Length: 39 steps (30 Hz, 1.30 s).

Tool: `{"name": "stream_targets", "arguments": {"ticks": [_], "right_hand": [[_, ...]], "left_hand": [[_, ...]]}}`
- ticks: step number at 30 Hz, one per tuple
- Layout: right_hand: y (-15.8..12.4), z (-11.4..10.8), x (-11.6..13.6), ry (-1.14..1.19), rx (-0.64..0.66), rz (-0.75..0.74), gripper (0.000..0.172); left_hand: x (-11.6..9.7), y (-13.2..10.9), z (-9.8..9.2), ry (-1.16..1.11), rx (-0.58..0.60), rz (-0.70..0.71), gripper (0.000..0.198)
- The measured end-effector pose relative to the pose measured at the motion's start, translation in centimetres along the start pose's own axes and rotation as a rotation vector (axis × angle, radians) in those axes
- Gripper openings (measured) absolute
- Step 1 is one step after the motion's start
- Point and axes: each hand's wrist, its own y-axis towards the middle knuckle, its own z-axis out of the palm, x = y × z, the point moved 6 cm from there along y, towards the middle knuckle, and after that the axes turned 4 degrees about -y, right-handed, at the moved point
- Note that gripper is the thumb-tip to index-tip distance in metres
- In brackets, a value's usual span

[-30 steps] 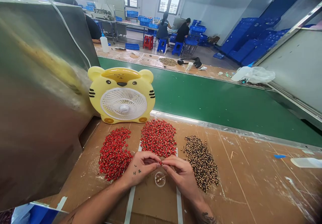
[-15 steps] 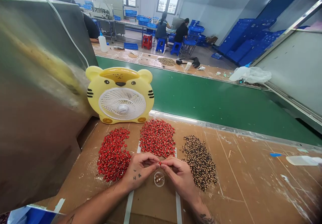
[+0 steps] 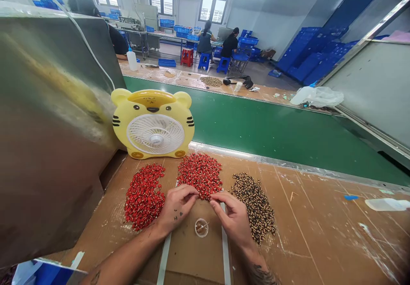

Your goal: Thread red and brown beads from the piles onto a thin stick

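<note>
Head view: the left hand (image 3: 176,204) and the right hand (image 3: 235,214) stood apart, fingertips at the near edge of the middle red pile (image 3: 200,172). The fingers of each hand were drawn in toward the thumb; whether either gripped a piece could not be told.

Hazard 1, scatter: a pinch taking several small pieces at once could have dragged extras onto the cardboard (image 3: 198,255).

Hazard 2, mixing: the right hand lay beside the black-and-tan pile (image 3: 254,208), and the left beside the left red pile (image 3: 142,199). A sideways wrist sweep could have pushed pieces out of either.

Hazard 3, upset: the clear dish (image 3: 201,236) sat between the hands, nearer the wearer than the fingertips. A thin stick (image 3: 205,225) projected over its rim toward the right hand; a low inward stroke could have caught it and tipped the dish.
</note>
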Motion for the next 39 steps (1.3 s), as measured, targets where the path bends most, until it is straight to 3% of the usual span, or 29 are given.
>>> {"name": "stream_targets", "arguments": {"ticks": [5,8,10,13,16,22,30,39], "right_hand": [[-0.2,-0.1,0.0,-0.015,0.031,-0.031,0.011],[0.0,-0.4,0.1,-0.016,0.055,-0.039,0.012],[0.1,-0.3,0.0,-0.02,0.148,-0.03,0.011],[-0.1,0.3,-0.2,-0.035,0.355,-0.041,0.011],[-0.4,0.7,-0.2,-0.045,0.447,-0.067,0.014],[-0.5,1.0,0.3,-0.027,0.48,-0.134,0.029],[-1.0,1.5,0.1,-0.038,0.519,-0.194,0.027],[-0.9,1.6,0.3,-0.061,0.489,-0.263,0.029]], "left_hand": [[0.6,1.2,-0.3,0.214,0.009,0.102,0.024],[0.5,1.4,-2.4,0.357,-0.025,0.096,0.024],[0.5,1.3,-4.3,0.493,-0.035,0.049,0.024],[1.3,0.9,-6.6,0.71,0.061,-0.071,0.025],[2.4,0.3,-7.3,0.792,0.211,-0.163,0.023],[3.0,-0.1,-6.7,0.707,0.299,-0.276,0.027],[2.5,-0.1,-5.7,0.585,0.281,-0.183,0.032],[1.4,0.1,-5.2,0.136,0.105,-0.079,0.022]]}}
